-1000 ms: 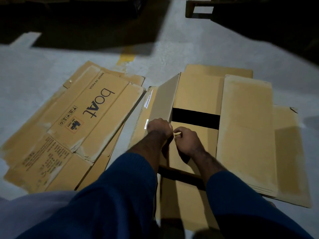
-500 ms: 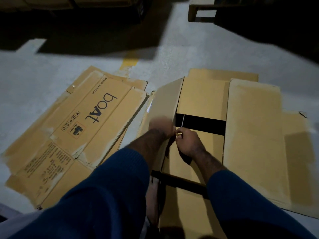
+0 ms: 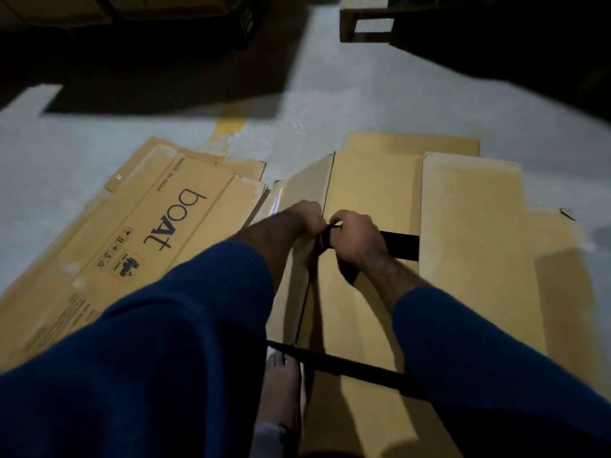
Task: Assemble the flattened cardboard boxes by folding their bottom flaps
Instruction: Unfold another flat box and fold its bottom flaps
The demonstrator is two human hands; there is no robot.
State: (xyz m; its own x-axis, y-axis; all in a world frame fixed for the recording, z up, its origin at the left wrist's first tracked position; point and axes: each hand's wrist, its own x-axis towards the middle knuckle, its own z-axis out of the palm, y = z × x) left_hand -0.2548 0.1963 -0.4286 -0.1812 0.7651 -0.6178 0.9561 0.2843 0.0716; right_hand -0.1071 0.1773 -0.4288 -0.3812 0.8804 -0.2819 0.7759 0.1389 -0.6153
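Left hand curls its fingers over the top edge of the raised side flap of a plain brown corrugated cardboard box. The right hand, close against it, is clenched on the edge of the near flap beside a dark gap, though blur hides exactly how those fingers lie. The box sits on the grey concrete floor directly in front of the person.

At far left, a stack of flattened brown cardboard boxes printed "boat" lies on the floor just beside the box, untouched. These sheets look light and thin. They are probably stiff along the flutes, floppy across the broad panels, and willing to bend only at the scored creases, so a two-handed hold on a long edge should suit them.

In the middle, a grip on the free edges seems right, since it gives leverage about the crease.

At right, the wide open flap lies spread flat. It looks scuffed and pale, so the board may be reused and could tear at the corners. Lifting it by its long outer edge seems safer than pressing mid-panel.
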